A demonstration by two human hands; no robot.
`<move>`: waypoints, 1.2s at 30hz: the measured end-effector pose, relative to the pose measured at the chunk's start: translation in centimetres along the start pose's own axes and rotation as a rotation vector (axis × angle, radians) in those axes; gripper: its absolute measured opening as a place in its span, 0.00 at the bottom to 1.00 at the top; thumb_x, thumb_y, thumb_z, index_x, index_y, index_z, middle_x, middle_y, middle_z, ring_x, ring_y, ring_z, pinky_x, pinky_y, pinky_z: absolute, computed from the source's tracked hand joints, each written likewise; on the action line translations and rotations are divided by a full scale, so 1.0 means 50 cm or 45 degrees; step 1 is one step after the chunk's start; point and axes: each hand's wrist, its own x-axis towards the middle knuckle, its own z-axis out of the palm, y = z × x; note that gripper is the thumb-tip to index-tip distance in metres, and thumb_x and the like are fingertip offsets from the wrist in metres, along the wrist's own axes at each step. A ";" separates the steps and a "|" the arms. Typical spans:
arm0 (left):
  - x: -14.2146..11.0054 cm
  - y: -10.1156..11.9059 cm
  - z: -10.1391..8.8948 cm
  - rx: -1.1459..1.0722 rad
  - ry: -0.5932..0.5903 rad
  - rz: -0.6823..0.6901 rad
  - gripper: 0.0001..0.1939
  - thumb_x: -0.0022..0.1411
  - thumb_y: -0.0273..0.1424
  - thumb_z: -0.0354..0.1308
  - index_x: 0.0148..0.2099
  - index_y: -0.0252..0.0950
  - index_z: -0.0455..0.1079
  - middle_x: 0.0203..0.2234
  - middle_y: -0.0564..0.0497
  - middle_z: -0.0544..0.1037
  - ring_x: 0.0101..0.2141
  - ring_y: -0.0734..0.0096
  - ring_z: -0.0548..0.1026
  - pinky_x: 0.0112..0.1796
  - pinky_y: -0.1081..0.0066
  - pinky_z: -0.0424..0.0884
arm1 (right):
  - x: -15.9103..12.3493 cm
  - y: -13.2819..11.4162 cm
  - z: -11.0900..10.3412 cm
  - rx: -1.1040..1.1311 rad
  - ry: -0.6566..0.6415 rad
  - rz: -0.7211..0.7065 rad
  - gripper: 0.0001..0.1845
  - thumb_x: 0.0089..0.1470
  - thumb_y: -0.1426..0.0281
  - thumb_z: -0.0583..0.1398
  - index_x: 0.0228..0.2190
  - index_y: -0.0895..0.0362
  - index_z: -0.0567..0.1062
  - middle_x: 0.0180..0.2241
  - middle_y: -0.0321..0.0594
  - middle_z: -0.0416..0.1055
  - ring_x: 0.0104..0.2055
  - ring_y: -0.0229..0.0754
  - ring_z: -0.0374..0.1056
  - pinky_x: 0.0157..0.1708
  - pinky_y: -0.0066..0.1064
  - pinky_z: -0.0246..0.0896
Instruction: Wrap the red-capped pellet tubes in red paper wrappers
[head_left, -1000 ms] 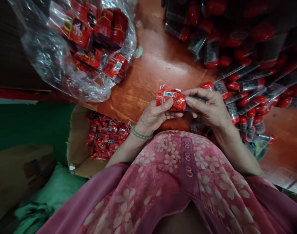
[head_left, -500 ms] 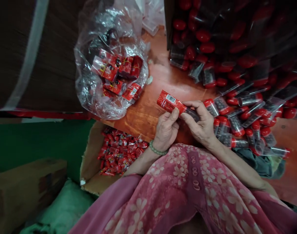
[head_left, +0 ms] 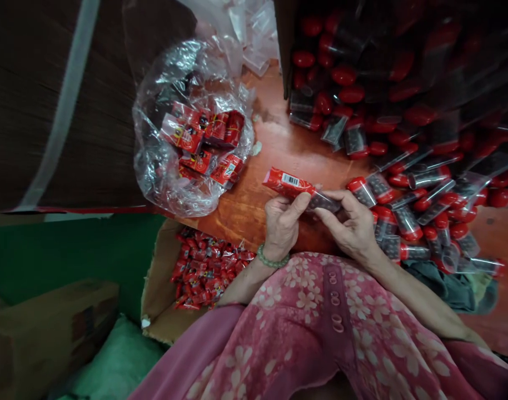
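My left hand [head_left: 282, 225] pinches a red printed label sleeve [head_left: 274, 179] with a white barcode between thumb and fingers. The sleeve's open end points left. From its right end sticks out a clear tube [head_left: 324, 202] with dark contents, and my right hand [head_left: 354, 225] grips that tube between thumb and fingers. How far the tube reaches into the sleeve is hidden. Just right of my right hand lie several clear red-capped tubes [head_left: 379, 188], spilling from a large heap. A clear plastic bag [head_left: 174, 205] at the upper left holds bundles of red sleeves [head_left: 191, 136].
Below the bag, a cardboard box [head_left: 160, 278] is filled with small red-wrapped tubes [head_left: 208, 266]. The orange-brown tabletop [head_left: 274, 144] runs between bag and heap. Dark cloth [head_left: 439, 283] lies below the heap. A pale green sack [head_left: 112, 361] and another carton [head_left: 49, 328] are at lower left.
The sleeve and tube have turned a little closer to level. My right hand has shifted slightly right along the tube. The whole view has moved a little, so things appear lower.
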 end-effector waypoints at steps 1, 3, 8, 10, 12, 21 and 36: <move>0.000 0.000 0.001 0.016 -0.009 0.006 0.22 0.44 0.47 0.77 0.34 0.35 0.83 0.31 0.46 0.86 0.36 0.60 0.84 0.44 0.64 0.79 | 0.000 0.000 0.001 -0.054 0.044 -0.070 0.10 0.56 0.68 0.67 0.41 0.53 0.77 0.36 0.37 0.81 0.36 0.39 0.78 0.39 0.32 0.75; 0.000 0.003 0.002 0.034 -0.028 0.011 0.22 0.44 0.48 0.76 0.35 0.35 0.83 0.32 0.46 0.86 0.38 0.59 0.85 0.46 0.64 0.79 | 0.002 -0.001 0.001 0.012 0.031 -0.042 0.10 0.55 0.68 0.67 0.41 0.53 0.77 0.34 0.36 0.81 0.34 0.40 0.78 0.37 0.32 0.75; 0.001 0.008 0.003 0.009 -0.043 0.091 0.24 0.45 0.50 0.75 0.36 0.36 0.82 0.36 0.45 0.86 0.45 0.57 0.84 0.51 0.62 0.77 | 0.008 -0.004 0.008 0.430 -0.150 0.267 0.16 0.55 0.61 0.68 0.41 0.54 0.73 0.27 0.32 0.78 0.26 0.36 0.77 0.26 0.26 0.74; 0.000 0.008 0.005 -0.021 -0.037 0.113 0.24 0.45 0.51 0.75 0.35 0.37 0.81 0.36 0.45 0.86 0.48 0.56 0.83 0.53 0.60 0.77 | 0.009 -0.003 0.013 0.415 -0.144 0.232 0.15 0.55 0.61 0.68 0.41 0.54 0.73 0.29 0.32 0.78 0.27 0.36 0.77 0.27 0.26 0.75; -0.001 0.009 0.006 -0.049 -0.024 0.107 0.23 0.45 0.50 0.76 0.35 0.37 0.81 0.34 0.47 0.85 0.49 0.56 0.82 0.54 0.59 0.76 | 0.008 0.000 0.016 0.314 -0.121 0.145 0.13 0.56 0.62 0.67 0.41 0.54 0.74 0.30 0.33 0.79 0.28 0.36 0.77 0.29 0.26 0.75; 0.002 0.013 -0.017 0.060 -0.167 0.038 0.24 0.48 0.51 0.74 0.37 0.37 0.81 0.40 0.44 0.85 0.43 0.56 0.83 0.40 0.65 0.80 | 0.014 -0.011 0.015 0.290 -0.204 0.186 0.16 0.57 0.57 0.67 0.41 0.53 0.75 0.31 0.35 0.80 0.29 0.38 0.78 0.29 0.29 0.75; 0.017 0.014 -0.009 -0.040 0.034 0.129 0.26 0.41 0.52 0.76 0.35 0.39 0.79 0.38 0.47 0.85 0.49 0.53 0.82 0.45 0.62 0.80 | 0.024 -0.005 0.024 0.048 -0.066 -0.008 0.11 0.56 0.64 0.67 0.41 0.52 0.76 0.34 0.36 0.80 0.32 0.39 0.77 0.34 0.31 0.74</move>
